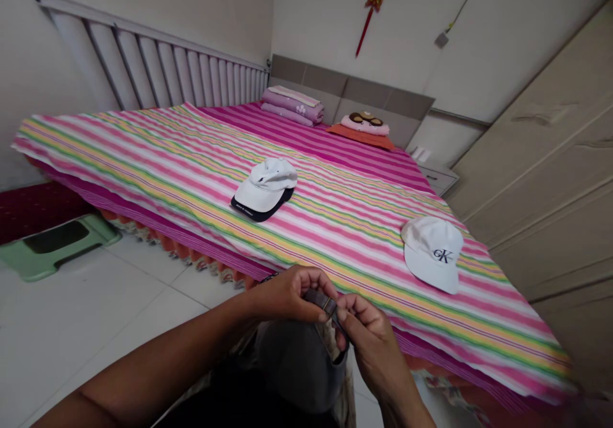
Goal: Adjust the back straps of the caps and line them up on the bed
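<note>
Because everything happens at the fingertips, I look there first. My left hand (287, 294) is closed, curled round the strap (313, 298) of a grey cap (299, 364), and my right hand (376, 345) pinches the same strap just beside a small metal slider (328, 306). The cap hangs below both hands, close to my body, apparently supported only by that strap. From here, I judge the main risk to be the strap slipping through the slider if my pinch loosens. The cap's weight could then pull it free and drop it toward the white floor tiles (96, 326). My fingers hide part of the fastening, so I cannot tell how it is threaded.

Farther out, a striped bedsheet (345, 236) carries two caps, well apart: a white cap with a black brim (263, 188) and a white cap with dark lettering (433, 252). A tug on the sheet could shift either one. I cannot see inside either cap. The nearest thing to a container is a small bedside drawer unit (438, 177) beside the bed, its drawer shut, with white items on top.
</note>
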The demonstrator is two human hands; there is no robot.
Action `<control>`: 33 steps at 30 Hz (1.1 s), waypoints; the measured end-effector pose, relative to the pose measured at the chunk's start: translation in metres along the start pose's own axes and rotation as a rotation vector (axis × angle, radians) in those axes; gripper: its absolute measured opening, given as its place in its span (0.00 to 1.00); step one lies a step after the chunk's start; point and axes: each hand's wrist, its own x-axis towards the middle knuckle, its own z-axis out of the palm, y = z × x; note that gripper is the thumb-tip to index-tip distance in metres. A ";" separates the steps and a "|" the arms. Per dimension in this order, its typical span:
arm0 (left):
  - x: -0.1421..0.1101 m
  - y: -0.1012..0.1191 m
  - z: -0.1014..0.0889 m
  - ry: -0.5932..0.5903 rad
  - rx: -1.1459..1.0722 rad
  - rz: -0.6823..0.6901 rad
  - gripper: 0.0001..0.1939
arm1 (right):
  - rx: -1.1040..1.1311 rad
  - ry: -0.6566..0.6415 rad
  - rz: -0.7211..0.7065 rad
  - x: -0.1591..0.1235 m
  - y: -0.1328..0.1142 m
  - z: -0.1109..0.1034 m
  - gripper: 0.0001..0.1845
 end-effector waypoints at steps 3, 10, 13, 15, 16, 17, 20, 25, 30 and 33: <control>-0.002 0.003 0.001 0.079 0.290 0.069 0.13 | 0.054 0.008 -0.010 0.002 0.001 0.003 0.12; -0.001 -0.004 0.001 0.201 0.349 0.139 0.11 | 0.164 -0.016 0.005 0.004 -0.001 0.005 0.11; -0.002 -0.005 -0.002 0.159 0.243 0.086 0.15 | 0.130 0.009 0.016 0.005 0.001 0.004 0.11; -0.003 -0.003 -0.005 0.129 0.252 0.085 0.15 | 0.141 0.023 0.026 0.005 0.003 0.003 0.11; -0.003 -0.002 -0.006 0.120 0.266 0.095 0.15 | 0.156 0.021 0.034 0.005 0.004 0.003 0.11; -0.004 -0.002 -0.006 0.117 0.276 0.109 0.15 | 0.172 0.015 0.042 0.005 0.004 0.003 0.11; -0.004 -0.002 -0.008 0.121 0.271 0.149 0.13 | 0.217 0.008 0.059 0.005 0.004 0.005 0.11; -0.003 -0.008 -0.007 0.134 0.243 0.170 0.14 | 0.302 0.016 0.068 0.005 -0.001 0.010 0.11; -0.003 -0.011 -0.004 0.130 0.194 0.154 0.13 | 0.371 0.008 0.085 0.004 -0.001 0.014 0.12; -0.003 -0.014 -0.004 0.140 0.136 0.169 0.13 | 0.392 -0.016 0.088 0.004 0.000 0.015 0.12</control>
